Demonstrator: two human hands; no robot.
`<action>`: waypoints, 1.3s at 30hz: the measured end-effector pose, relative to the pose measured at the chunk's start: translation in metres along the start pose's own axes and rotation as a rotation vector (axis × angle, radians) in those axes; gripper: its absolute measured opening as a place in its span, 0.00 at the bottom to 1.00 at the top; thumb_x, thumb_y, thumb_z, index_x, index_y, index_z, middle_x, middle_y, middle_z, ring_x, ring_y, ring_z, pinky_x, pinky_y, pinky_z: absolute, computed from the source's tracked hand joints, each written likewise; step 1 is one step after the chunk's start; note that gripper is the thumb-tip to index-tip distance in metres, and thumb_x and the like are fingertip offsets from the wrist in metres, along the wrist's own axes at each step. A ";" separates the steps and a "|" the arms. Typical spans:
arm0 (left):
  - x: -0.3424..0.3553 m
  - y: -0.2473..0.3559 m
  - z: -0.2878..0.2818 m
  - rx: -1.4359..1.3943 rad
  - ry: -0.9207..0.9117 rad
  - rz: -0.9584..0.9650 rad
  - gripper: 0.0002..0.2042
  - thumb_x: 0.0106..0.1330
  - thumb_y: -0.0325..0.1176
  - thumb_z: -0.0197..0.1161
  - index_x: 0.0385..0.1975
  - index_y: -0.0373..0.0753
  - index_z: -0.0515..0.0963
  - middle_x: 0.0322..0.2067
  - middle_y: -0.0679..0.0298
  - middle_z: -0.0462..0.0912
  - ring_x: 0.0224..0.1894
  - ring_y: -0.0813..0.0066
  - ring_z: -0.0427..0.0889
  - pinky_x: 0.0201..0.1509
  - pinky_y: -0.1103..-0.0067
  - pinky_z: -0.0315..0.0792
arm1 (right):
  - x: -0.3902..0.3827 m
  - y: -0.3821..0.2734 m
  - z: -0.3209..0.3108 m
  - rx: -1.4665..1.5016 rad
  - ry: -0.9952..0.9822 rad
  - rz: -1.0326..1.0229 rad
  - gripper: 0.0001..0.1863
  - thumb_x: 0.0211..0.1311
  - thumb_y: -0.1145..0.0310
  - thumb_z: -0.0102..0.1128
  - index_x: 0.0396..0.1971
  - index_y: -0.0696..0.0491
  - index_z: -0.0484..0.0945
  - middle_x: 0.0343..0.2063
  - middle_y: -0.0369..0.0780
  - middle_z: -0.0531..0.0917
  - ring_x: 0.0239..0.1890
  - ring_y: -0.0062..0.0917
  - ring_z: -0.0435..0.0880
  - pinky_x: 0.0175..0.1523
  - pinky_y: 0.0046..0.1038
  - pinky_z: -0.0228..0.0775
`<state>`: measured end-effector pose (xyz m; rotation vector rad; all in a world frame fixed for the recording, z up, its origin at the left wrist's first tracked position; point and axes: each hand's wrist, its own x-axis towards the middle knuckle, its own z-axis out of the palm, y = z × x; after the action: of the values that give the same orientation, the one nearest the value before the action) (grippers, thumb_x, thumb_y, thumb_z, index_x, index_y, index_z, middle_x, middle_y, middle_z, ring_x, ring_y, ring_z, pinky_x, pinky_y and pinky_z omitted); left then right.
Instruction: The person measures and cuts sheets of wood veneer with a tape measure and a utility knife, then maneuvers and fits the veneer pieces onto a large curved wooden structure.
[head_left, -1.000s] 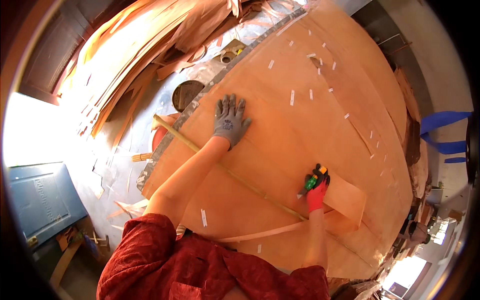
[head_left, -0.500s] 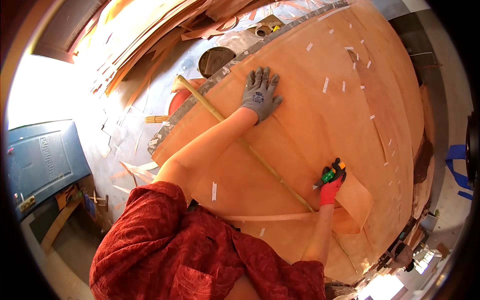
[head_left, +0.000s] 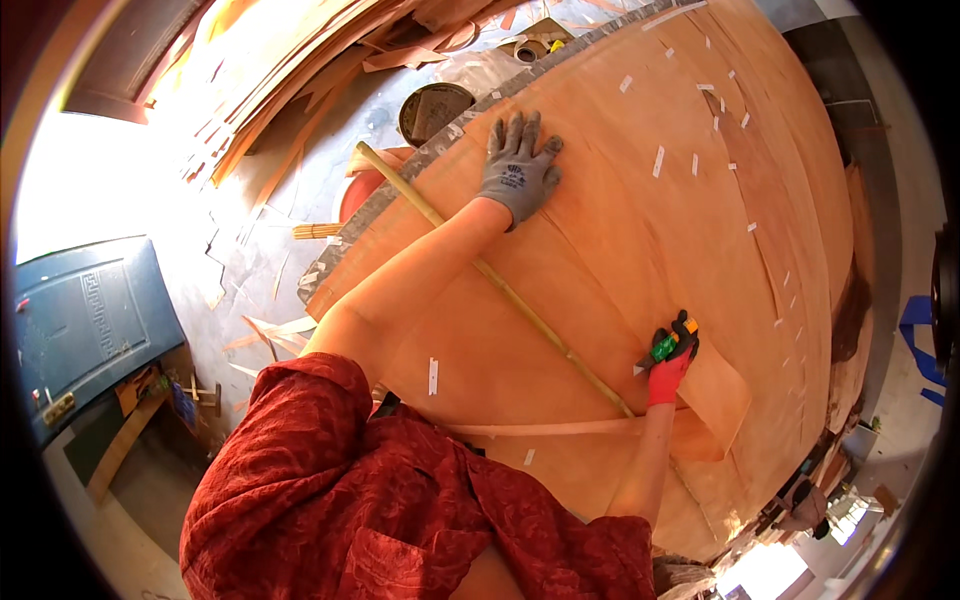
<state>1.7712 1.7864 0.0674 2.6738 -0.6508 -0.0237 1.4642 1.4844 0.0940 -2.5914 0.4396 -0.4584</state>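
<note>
My left hand [head_left: 519, 170], in a grey work glove, lies flat on a large orange-brown veneer sheet [head_left: 590, 230] with its fingers spread. Farther right, my right hand [head_left: 670, 365] wears a red and black glove. Its fingers wrap round a green and yellow utility knife [head_left: 664, 347], whose blade end points left, low over the veneer. Between the two hands a long thin bamboo stick [head_left: 520, 305] lies aslant across the sheet, passing under my left forearm. Beside my right hand, a loose veneer strip [head_left: 722, 405] curls up from the surface.
Small white tape pieces [head_left: 658, 161] dot the veneer. Past its grey left edge stand a dark round pan [head_left: 436, 112] and a red container [head_left: 357, 194]. Stacked veneer strips [head_left: 300, 90] lie at the far left, with a blue lidded box [head_left: 95, 335] nearer me.
My left hand has shifted slightly away from me along the veneer. My right hand, with the knife, sits slightly farther right. The whole view has moved a little.
</note>
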 end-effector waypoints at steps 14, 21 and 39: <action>0.004 -0.002 0.021 -0.008 0.127 -0.046 0.36 0.67 0.54 0.49 0.69 0.37 0.56 0.71 0.46 0.50 0.74 0.47 0.44 0.76 0.57 0.34 | 0.116 -0.126 -0.037 0.233 -0.079 0.083 0.15 0.60 0.78 0.58 0.48 0.59 0.76 0.41 0.40 0.80 0.46 0.28 0.78 0.49 0.26 0.70; 0.003 0.000 0.015 -0.076 0.122 -0.068 0.35 0.66 0.54 0.50 0.67 0.35 0.58 0.70 0.42 0.52 0.73 0.43 0.46 0.76 0.57 0.36 | 0.190 -0.191 0.049 0.631 -0.526 0.334 0.23 0.63 0.75 0.57 0.58 0.49 0.68 0.29 0.35 0.78 0.24 0.19 0.74 0.27 0.25 0.71; 0.002 -0.010 0.013 -0.058 0.171 -0.047 0.33 0.66 0.51 0.53 0.64 0.32 0.63 0.67 0.44 0.57 0.72 0.48 0.51 0.75 0.57 0.39 | 0.266 -0.199 0.167 0.876 -0.823 0.402 0.12 0.69 0.67 0.50 0.48 0.52 0.73 0.33 0.39 0.83 0.29 0.25 0.83 0.28 0.29 0.77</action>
<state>1.7763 1.7888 0.0520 2.5991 -0.5249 0.1693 1.8113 1.6150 0.1178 -1.5762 0.3335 0.4668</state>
